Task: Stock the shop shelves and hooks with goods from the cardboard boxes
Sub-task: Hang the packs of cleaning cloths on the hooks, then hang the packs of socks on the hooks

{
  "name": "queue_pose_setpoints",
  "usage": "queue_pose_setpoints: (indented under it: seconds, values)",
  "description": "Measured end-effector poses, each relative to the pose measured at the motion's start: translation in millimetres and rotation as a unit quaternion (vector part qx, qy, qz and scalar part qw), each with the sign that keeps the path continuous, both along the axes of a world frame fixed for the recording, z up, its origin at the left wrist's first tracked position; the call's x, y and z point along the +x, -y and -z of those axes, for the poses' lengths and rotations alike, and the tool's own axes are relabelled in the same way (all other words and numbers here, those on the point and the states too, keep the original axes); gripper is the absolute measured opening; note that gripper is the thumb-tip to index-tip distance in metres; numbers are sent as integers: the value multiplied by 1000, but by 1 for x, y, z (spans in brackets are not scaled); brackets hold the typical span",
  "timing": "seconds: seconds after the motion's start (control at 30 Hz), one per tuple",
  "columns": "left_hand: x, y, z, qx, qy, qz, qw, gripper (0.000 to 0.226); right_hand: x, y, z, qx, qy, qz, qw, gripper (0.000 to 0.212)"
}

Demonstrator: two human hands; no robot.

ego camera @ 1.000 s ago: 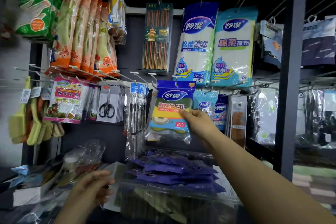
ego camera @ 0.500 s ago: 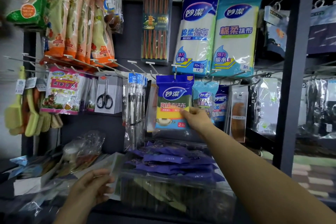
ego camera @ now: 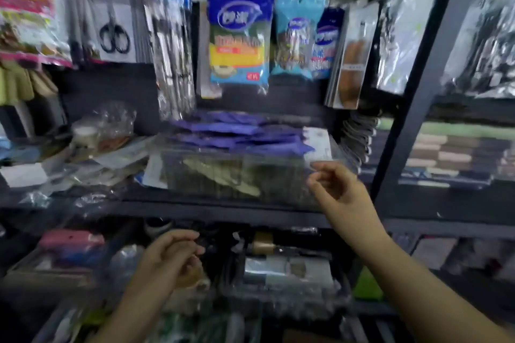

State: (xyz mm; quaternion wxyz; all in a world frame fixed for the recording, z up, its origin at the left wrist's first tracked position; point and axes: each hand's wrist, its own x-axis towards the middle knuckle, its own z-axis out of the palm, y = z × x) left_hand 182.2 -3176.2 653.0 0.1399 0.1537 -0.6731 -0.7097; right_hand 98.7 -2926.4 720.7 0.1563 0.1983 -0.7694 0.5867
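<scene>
I see scouring-pad pack [ego camera: 239, 33] on hook at 12 o'clock; scissors card [ego camera: 114, 28] at its 9; clear bin [ego camera: 239, 175] on shelf [ego camera: 223, 211] at its 6.

shop | packaged goods [ego camera: 239, 30] on hooks | stocked shelf [ego camera: 223, 210]

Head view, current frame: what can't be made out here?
- Blue scouring-pad pack: print unreadable from motion blur, and its hook is not clear.
- Left hand: fingers loosely curled; blur hides what lies behind them.
- Lower shelf goods: dark and smeared.
- Upper packs: cut off by the top edge.
</scene>
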Motion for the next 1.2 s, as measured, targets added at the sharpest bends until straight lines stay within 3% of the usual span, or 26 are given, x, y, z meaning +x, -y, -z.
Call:
queue_pose_setpoints:
  seconds: [0.23, 0.37, 0.6, 0.83, 0.9, 1.0, 1.2]
  values:
    - [42, -124, 99, -20, 150, 101, 983, 15, 71, -115, 169, 61, 232, 54, 969, 16]
    - [55, -194, 158, -43, 230, 155, 960, 11, 100, -176, 256, 136, 387, 57, 910, 16]
    - [65, -267, 267, -108, 363, 191, 906, 6, 124, -248, 345, 180, 550, 50, 814, 26]
    - [93, -284, 349, -257, 432, 231, 833, 16, 149, -272, 412, 195, 627, 31, 753, 31]
    - [102, -287, 364, -272, 430, 236, 828, 28, 155, -269, 425, 203, 635, 19, 745, 31]
    - [116, -290, 383, -271, 432, 248, 824, 19, 162, -264, 441, 208, 640, 10, 740, 34]
    - [133, -290, 411, -292, 468, 228, 802, 23, 169, -258, 457, 231, 636, -22, 736, 27]
